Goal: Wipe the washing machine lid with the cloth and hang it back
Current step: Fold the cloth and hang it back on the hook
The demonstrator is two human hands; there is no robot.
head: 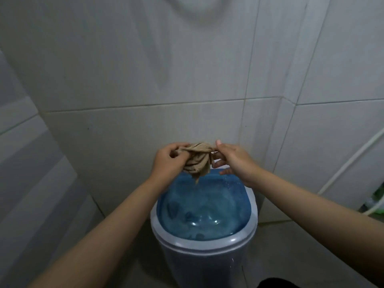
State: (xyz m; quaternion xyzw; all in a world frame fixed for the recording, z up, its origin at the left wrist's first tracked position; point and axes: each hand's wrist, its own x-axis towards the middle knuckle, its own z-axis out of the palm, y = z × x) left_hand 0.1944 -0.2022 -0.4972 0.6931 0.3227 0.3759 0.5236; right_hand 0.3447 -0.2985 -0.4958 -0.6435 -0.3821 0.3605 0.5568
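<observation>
A small white washing machine (204,258) stands below me with a translucent blue lid (205,206) closed on top. Above the lid's far edge I hold a crumpled beige cloth (197,161) between both hands, its tail hanging down toward the lid. My left hand (169,161) grips the cloth's left end with curled fingers. My right hand (230,156) pinches the cloth's right end between thumb and fingers. Where the cloth hangs from is not in view.
White tiled walls (145,80) close in behind and on both sides of the machine. A white hose (349,161) runs down the right wall toward green items (377,202) at the right edge. Grey floor (291,246) lies around the machine.
</observation>
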